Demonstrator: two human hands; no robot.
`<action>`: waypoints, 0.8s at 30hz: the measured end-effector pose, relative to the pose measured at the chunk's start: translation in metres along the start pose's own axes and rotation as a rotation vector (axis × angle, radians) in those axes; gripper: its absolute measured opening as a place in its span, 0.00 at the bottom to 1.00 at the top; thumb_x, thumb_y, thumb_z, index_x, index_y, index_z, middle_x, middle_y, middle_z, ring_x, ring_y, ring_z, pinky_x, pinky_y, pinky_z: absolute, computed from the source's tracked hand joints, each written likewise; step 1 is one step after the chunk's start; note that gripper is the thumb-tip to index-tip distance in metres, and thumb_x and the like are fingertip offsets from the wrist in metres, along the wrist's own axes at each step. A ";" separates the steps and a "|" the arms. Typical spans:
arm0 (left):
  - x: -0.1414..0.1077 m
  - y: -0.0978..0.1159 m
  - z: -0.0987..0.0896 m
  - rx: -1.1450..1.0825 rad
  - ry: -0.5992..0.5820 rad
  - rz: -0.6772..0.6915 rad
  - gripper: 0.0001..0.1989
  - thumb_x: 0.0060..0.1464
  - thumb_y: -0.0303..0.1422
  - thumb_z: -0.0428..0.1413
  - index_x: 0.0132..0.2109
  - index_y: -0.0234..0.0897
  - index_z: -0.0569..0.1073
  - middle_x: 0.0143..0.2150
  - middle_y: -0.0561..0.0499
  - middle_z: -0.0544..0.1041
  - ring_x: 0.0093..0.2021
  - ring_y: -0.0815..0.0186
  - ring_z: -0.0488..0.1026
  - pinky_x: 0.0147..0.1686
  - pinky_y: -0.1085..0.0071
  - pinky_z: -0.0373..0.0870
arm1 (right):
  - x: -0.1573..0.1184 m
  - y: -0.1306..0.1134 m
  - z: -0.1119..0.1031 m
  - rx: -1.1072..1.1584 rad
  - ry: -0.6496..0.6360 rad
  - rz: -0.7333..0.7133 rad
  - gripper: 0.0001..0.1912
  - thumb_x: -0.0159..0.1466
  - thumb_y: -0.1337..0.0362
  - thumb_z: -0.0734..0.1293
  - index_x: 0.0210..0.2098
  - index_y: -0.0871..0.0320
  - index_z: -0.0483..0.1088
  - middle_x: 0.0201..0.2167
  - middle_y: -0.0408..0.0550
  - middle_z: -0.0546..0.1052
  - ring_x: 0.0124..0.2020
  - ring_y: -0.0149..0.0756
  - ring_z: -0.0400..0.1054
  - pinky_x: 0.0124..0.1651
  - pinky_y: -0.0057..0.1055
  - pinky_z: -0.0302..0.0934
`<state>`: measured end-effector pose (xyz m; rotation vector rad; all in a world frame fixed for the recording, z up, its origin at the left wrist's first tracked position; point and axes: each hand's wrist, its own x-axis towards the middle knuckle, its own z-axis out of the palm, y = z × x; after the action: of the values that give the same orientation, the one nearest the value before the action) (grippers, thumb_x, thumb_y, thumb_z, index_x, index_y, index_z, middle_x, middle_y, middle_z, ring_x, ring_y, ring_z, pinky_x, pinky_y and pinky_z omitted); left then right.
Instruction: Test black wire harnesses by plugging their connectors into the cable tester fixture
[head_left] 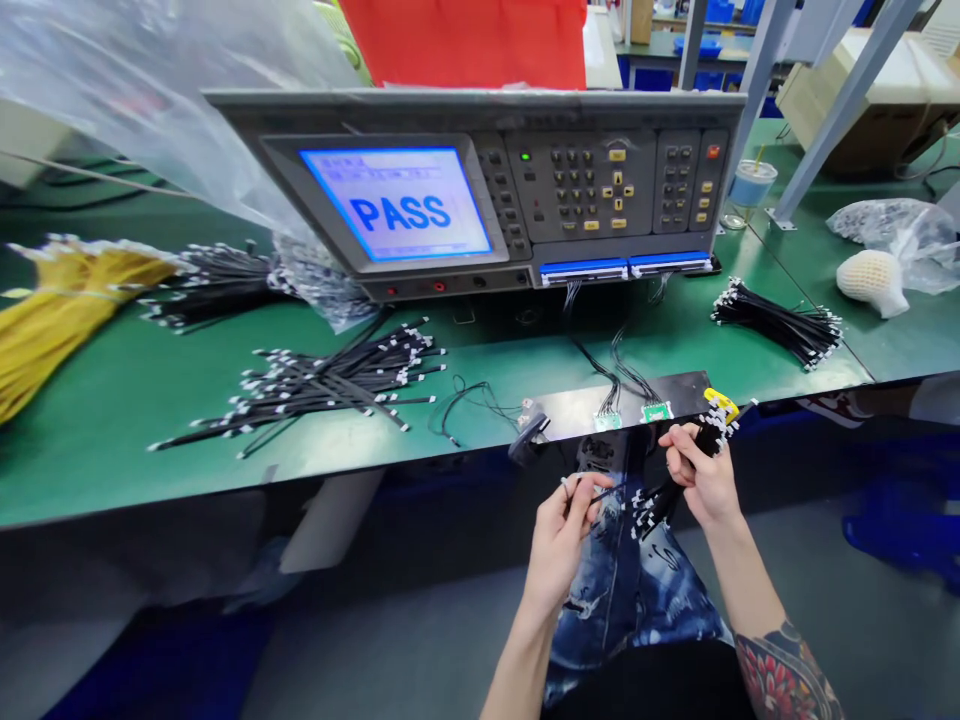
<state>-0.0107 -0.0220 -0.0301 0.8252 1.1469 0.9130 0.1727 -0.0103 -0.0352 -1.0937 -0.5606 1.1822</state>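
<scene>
**Head view, what do the left hand and the right hand hold?**

Left thumb and fingers pinch one thin black wire. Right fingers curl closed around one bundle of black wires with white terminals, too many to count, a yellow clip at its top.

**Where is that bundle?**

Above the person's lap and patterned blue jeans, just off the front edge of a green workbench.

**What lies on the bench?**

Four more lots of wire: one yellow bundle, one black bundle beside it, one loose spread of black wires in front, and one black bundle at right.

**And the equipment?**

One grey test console, its one screen reading PASS. Two blue connector strips sit along its front, with thin wires running down to two small green circuit boards on a black pad.

**Anything past it?**

One cup, one white foam net sleeve and one clear plastic bag.
</scene>
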 end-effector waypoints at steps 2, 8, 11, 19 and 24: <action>0.004 0.005 -0.002 -0.076 0.052 0.015 0.31 0.43 0.59 0.71 0.35 0.33 0.80 0.23 0.59 0.65 0.18 0.80 0.43 0.18 0.78 0.38 | 0.002 0.001 -0.001 -0.060 0.020 -0.041 0.20 0.56 0.48 0.80 0.25 0.59 0.79 0.12 0.39 0.67 0.14 0.21 0.43 0.18 0.26 0.35; 0.016 0.014 -0.001 -0.263 0.021 0.040 0.27 0.38 0.50 0.76 0.36 0.32 0.81 0.25 0.54 0.74 0.17 0.83 0.40 0.15 0.79 0.38 | 0.004 -0.001 -0.001 -0.156 -0.085 -0.025 0.17 0.61 0.50 0.76 0.36 0.59 0.84 0.20 0.44 0.75 0.15 0.22 0.45 0.19 0.28 0.38; 0.018 0.014 0.005 -0.290 -0.046 0.013 0.26 0.41 0.51 0.74 0.34 0.33 0.80 0.25 0.55 0.73 0.16 0.83 0.40 0.13 0.79 0.37 | 0.004 0.001 0.002 -0.203 -0.029 -0.048 0.17 0.61 0.50 0.75 0.33 0.59 0.84 0.20 0.45 0.77 0.16 0.23 0.46 0.19 0.28 0.38; 0.022 0.013 0.019 -0.175 -0.069 0.058 0.25 0.47 0.53 0.71 0.32 0.32 0.80 0.24 0.54 0.72 0.16 0.82 0.41 0.16 0.77 0.37 | 0.002 -0.001 0.011 -0.288 0.058 -0.110 0.16 0.62 0.52 0.74 0.29 0.59 0.82 0.19 0.45 0.76 0.16 0.26 0.49 0.20 0.28 0.42; 0.024 0.012 0.022 -0.032 0.007 0.132 0.22 0.51 0.51 0.68 0.34 0.33 0.82 0.26 0.49 0.78 0.17 0.77 0.54 0.17 0.75 0.48 | -0.002 -0.002 0.018 -0.186 0.086 -0.079 0.15 0.59 0.53 0.77 0.29 0.59 0.82 0.18 0.45 0.76 0.15 0.23 0.46 0.18 0.27 0.38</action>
<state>0.0125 0.0035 -0.0240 0.8803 1.0916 1.0411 0.1578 -0.0051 -0.0255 -1.2631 -0.6504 1.0244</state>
